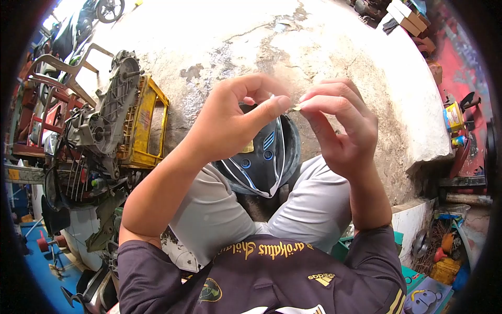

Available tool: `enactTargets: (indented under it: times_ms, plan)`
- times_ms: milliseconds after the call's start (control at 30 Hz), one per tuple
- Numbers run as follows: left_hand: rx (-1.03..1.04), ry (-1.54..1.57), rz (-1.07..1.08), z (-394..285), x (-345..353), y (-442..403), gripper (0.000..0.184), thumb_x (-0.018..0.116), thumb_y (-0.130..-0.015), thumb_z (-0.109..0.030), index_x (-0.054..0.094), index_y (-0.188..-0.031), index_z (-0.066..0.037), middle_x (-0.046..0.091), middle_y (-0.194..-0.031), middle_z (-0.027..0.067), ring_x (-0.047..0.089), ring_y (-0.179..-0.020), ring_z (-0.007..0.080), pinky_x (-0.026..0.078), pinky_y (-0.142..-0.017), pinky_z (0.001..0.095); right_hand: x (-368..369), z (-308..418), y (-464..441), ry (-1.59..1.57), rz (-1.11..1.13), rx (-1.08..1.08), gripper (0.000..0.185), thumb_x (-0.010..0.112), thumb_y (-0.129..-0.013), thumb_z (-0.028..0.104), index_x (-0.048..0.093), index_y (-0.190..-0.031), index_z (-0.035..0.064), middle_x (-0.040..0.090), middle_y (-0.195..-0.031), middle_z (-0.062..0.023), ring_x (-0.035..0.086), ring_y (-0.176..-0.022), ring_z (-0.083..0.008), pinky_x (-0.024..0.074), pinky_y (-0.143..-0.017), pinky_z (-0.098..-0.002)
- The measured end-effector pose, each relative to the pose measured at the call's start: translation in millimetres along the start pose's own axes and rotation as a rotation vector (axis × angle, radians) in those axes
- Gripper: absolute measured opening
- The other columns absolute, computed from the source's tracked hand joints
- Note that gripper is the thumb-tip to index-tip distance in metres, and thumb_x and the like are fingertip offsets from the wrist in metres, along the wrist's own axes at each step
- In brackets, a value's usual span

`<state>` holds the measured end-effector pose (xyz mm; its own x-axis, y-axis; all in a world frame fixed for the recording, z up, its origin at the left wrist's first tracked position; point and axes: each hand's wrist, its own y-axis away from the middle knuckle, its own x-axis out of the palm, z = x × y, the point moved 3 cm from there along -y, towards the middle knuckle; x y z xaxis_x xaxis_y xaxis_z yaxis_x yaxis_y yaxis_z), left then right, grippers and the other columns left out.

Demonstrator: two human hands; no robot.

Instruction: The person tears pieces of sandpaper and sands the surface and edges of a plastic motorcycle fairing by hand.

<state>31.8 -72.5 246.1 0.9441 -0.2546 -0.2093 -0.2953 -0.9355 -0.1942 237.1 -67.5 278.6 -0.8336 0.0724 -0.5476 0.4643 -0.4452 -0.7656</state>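
My left hand (pixel 238 115) is raised in front of my chest, its thumb stretched toward the other hand and the fingers curled in. A tiny whitish bit shows by its thumb; what it is I cannot make out. Close beside it, my right hand (pixel 342 118) pinches a small yellowish piece (pixel 297 108) between thumb and fingertips. Below both hands, between my knees, lies a black item with white piping and blue stripes (pixel 256 163). It rests in or on a round dark tub (pixel 294 152), partly hidden by my left hand.
At left stand a yellow crate (pixel 137 123), a grey engine casing (pixel 112 110) and a chair (pixel 70 65). A broken concrete ledge (pixel 418 120) runs along the right, with a yellow can (pixel 454 117) beyond it. Tools and parts (pixel 444 269) crowd the lower right.
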Motion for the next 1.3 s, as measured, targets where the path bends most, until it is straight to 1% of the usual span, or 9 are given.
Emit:
enactTargets:
  times_ms: [167,233,333,567,767,867,1033,1167,1300]
  plan:
    - [-0.042,0.024,0.04,-3,2,1,0.025,0.07,-0.105,-0.023,0.075,-0.11,0.001,0.07,-0.097,-0.0009,0.06,-0.093,0.0059,0.049,-0.084,0.0241,-1,-2,1,-0.038,-0.032,0.041,0.013,0.079,-0.088,-0.002,0.072,-0.097,0.0047,0.074,-0.096,-0.0104,0.07,-0.09,-0.0292,0.0561,-0.077,-0.0375]
    - [-0.187,0.093,0.08,-5,2,2,0.028,0.069,-0.106,-0.026,0.076,-0.108,0.001,0.068,-0.092,-0.0026,0.057,-0.087,0.0056,0.047,-0.079,0.0242,-2,-1,0,-0.032,-0.047,0.019,0.014,0.079,-0.088,-0.002,0.072,-0.098,0.0052,0.074,-0.096,-0.0097,0.07,-0.09,-0.0278,0.0559,-0.076,-0.0361]
    - [-0.212,0.127,0.091,-4,2,2,0.03,0.069,-0.106,-0.028,0.076,-0.107,0.001,0.066,-0.089,-0.0036,0.055,-0.083,0.0053,0.045,-0.076,0.0241,-2,-2,0,-0.026,-0.048,-0.021,0.014,0.08,-0.088,-0.002,0.073,-0.098,0.0057,0.074,-0.095,-0.0096,0.069,-0.089,-0.0269,0.0557,-0.075,-0.0352]
    - [-0.283,0.161,0.119,2,2,1,0.027,0.07,-0.105,-0.027,0.075,-0.109,0.0,0.067,-0.091,-0.0034,0.056,-0.084,0.0052,0.046,-0.077,0.0233,-2,-2,1,-0.025,-0.045,-0.025,0.012,0.079,-0.089,0.0,0.074,-0.098,0.006,0.073,-0.097,-0.0096,0.069,-0.089,-0.0263,0.0555,-0.075,-0.0348]
    - [-0.203,0.242,0.036,3,-2,1,0.021,0.071,-0.104,-0.02,0.073,-0.107,0.001,0.07,-0.095,-0.002,0.061,-0.09,0.005,0.049,-0.082,0.0234,-2,-1,0,-0.03,-0.03,-0.03,0.014,0.079,-0.088,-0.002,0.073,-0.098,0.0063,0.073,-0.099,-0.0095,0.069,-0.09,-0.0259,0.0553,-0.075,-0.0345]
    - [-0.209,0.147,-0.018,4,-7,-2,0.018,0.071,-0.103,-0.017,0.073,-0.107,0.001,0.071,-0.096,-0.001,0.062,-0.09,0.0052,0.051,-0.083,0.0237,-2,0,0,-0.047,-0.049,-0.018,0.017,0.079,-0.088,-0.004,0.072,-0.099,0.0062,0.074,-0.099,-0.0094,0.069,-0.091,-0.0261,0.0552,-0.077,-0.0346]
    - [-0.03,-0.205,-0.134,0,-9,-3,0.019,0.074,-0.101,-0.017,0.074,-0.105,0.002,0.073,-0.095,0.001,0.065,-0.092,0.0074,0.052,-0.088,0.0265,-1,0,-1,-0.068,-0.042,0.0,0.017,0.078,-0.088,-0.005,0.07,-0.099,0.0057,0.076,-0.104,-0.0103,0.071,-0.094,-0.0283,0.0561,-0.083,-0.0373]
    - [-0.011,-0.218,-0.126,-1,-7,-3,0.018,0.075,-0.1,-0.017,0.074,-0.102,0.002,0.074,-0.095,0.0017,0.066,-0.093,0.0081,0.053,-0.089,0.0275,-1,0,-2,-0.075,-0.044,-0.02,0.018,0.078,-0.087,-0.005,0.07,-0.099,0.0056,0.076,-0.104,-0.0106,0.071,-0.096,-0.0292,0.0563,-0.085,-0.0387]
    - [0.013,-0.203,-0.106,-3,-5,-1,0.018,0.075,-0.1,-0.016,0.075,-0.103,0.002,0.073,-0.095,0.0011,0.065,-0.092,0.0079,0.052,-0.088,0.027,-2,-1,-1,-0.072,-0.022,-0.031,0.017,0.08,-0.085,-0.004,0.073,-0.098,0.0053,0.075,-0.098,-0.0102,0.071,-0.092,-0.0275,0.0567,-0.081,-0.0371]
